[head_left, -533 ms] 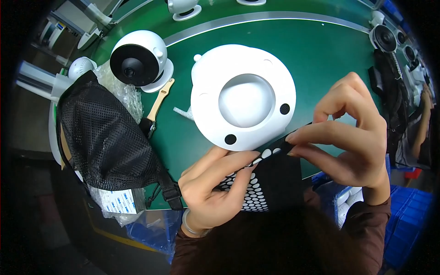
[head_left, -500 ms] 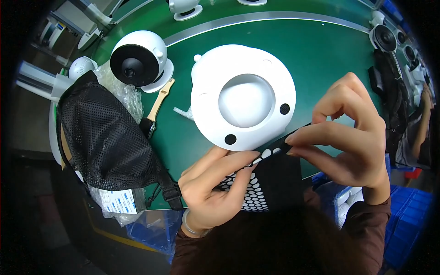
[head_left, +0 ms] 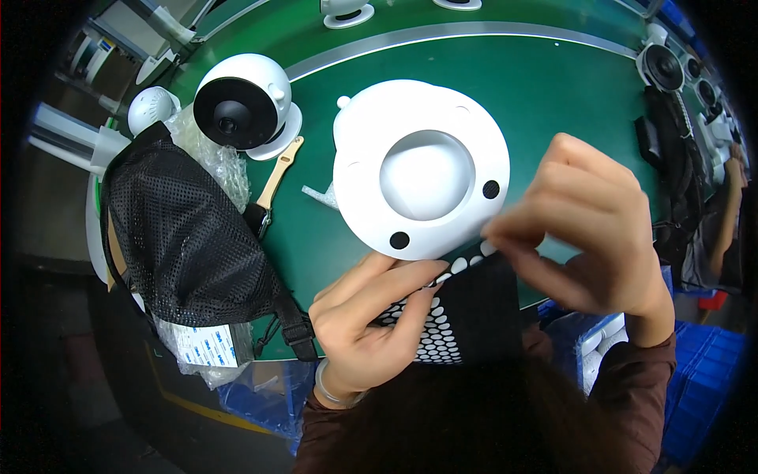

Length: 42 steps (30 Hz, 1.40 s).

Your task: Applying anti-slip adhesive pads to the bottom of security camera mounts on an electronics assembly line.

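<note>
In my left hand (head_left: 367, 324), thumb and fingers pinch a black sheet of round stick-on pads (head_left: 483, 312) with rows of white circles where pads are gone. Just beyond it lies a white round housing (head_left: 359, 189), its hollow ring base facing up. Two black round pads (head_left: 399, 240) sit on the near part of that ring. My right hand (head_left: 592, 225), smeared by motion, is closed in a pinch at the sheet's upper edge, close beside the housing. Whatever is between its fingertips cannot be made out.
Left of the housing stands a white ball-shaped device (head_left: 245, 107) with a black front, beside a watch (head_left: 272, 186) with a beige strap. A black mesh bag (head_left: 185, 237) lies at the left over clear plastic wrap. Blue crates (head_left: 703, 387) are below right; a co-worker's arm (head_left: 726, 221) shows far right.
My right hand has moved left along the sheet's edge toward the housing, fingers still pinched. My left hand keeps its grip on the sheet. The whole view has shifted slightly.
</note>
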Motion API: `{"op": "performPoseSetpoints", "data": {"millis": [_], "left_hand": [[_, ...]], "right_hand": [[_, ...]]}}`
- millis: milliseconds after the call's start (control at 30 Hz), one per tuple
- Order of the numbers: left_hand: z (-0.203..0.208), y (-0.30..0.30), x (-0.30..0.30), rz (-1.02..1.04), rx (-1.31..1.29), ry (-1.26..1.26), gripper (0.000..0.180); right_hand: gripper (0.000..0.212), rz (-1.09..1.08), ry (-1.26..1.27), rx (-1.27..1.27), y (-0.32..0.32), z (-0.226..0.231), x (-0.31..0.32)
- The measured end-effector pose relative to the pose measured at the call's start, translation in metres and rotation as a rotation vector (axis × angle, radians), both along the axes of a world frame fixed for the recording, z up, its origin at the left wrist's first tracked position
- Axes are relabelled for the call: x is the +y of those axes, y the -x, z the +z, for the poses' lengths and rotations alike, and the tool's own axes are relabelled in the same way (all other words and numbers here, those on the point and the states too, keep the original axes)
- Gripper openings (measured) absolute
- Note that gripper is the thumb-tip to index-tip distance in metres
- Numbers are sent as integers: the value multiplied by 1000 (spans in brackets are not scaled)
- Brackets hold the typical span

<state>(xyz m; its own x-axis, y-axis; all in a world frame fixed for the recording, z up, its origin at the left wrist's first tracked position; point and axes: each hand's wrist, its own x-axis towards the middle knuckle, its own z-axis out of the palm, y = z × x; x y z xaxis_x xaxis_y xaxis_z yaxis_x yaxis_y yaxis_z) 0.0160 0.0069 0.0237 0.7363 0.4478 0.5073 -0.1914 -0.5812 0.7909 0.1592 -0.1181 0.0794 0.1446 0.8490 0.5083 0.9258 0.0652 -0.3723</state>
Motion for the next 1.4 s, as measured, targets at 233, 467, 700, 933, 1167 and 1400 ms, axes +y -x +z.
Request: {"op": "performPoseSetpoints", "data": {"millis": [233, 467, 700, 933, 1167, 1400], "left_hand": [[-3, -2, 0, -15, -27, 18, 20], [0, -1, -1, 3, -3, 25, 19], [3, -1, -4, 1, -3, 49, 18], [2, 1, -1, -20, 14, 76, 18], [0, 2, 1, -36, -11, 56, 19], [0, 2, 2, -33, -6, 56, 19]], "right_hand": [[13, -255, -114, 916, -16, 11, -8], [17, -317, -156, 783, -25, 9, -7], [13, -224, -63, 498, -30, 30, 11], [9, -178, -58, 272, -19, 42, 32], [11, -254, 18, 365, -16, 28, 30], [14, -326, 41, 416, -11, 25, 33]]}}
